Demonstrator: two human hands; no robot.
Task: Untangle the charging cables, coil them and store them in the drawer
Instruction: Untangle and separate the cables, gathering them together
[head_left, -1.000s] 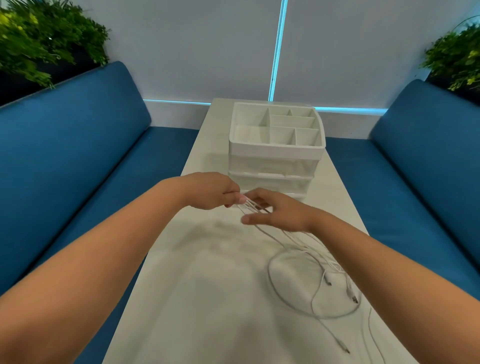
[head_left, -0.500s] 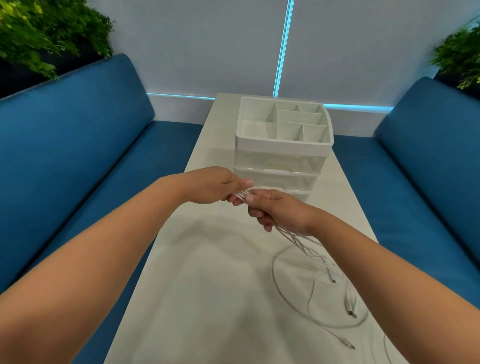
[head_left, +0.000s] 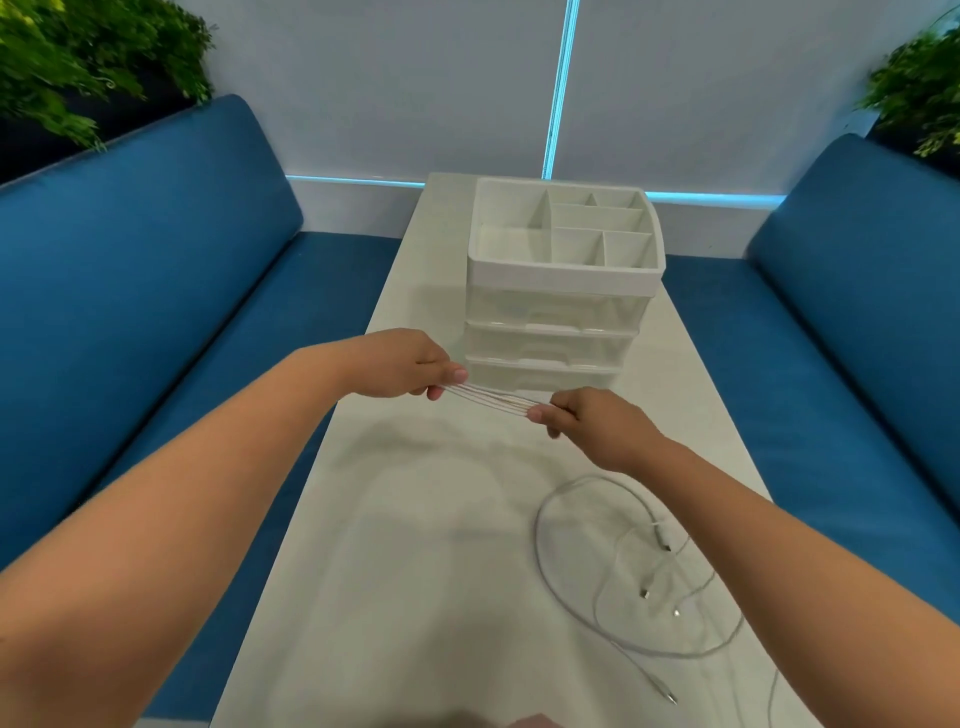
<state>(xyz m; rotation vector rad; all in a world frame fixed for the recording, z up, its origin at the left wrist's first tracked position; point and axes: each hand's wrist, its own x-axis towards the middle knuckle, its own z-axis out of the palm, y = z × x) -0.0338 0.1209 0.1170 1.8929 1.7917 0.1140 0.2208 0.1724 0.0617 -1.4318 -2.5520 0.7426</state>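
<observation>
Several white charging cable strands (head_left: 491, 400) are stretched taut between my two hands, just above the white table (head_left: 405, 571). My left hand (head_left: 400, 366) pinches their left end and my right hand (head_left: 592, 423) pinches them about a hand's width to the right. The rest of the cables (head_left: 613, 566) lies in loose loops on the table at the lower right, under my right forearm, with several plug ends showing. Right behind my hands stands a white drawer unit (head_left: 556, 332); its stacked drawers are closed and a divided tray sits on top.
Blue upholstered benches run along both sides of the narrow table, left (head_left: 130, 291) and right (head_left: 857, 322). Green plants (head_left: 78, 62) stand behind the bench backs at both corners. A white wall with a lit blue strip closes the far end.
My hands have drawn apart: the right hand slid rightward along the cables, pulling a short stretch of strands taut. The loops on the table shifted slightly.
</observation>
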